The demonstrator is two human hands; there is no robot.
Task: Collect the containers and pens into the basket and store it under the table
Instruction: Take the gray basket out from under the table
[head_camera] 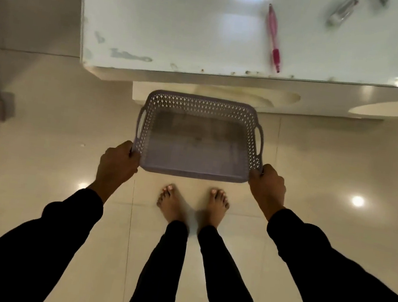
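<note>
**Basket held, nothing in it**

Both hands grip the lavender basket [198,138] at its near corners, left hand [118,163] and right hand [268,185], mid-frame above the floor [38,167]. Pink pen [273,37] lies on the tabletop [172,20] upper right; blurred clear container [341,11] beside it.

Looks like a home, indoor room. Glossy cream floor tiles [37,180] reflecting ceiling lights, person standing barefoot [173,203] on them, white glossy table [159,19] with chipped paint along its near edge and left corner.
</note>
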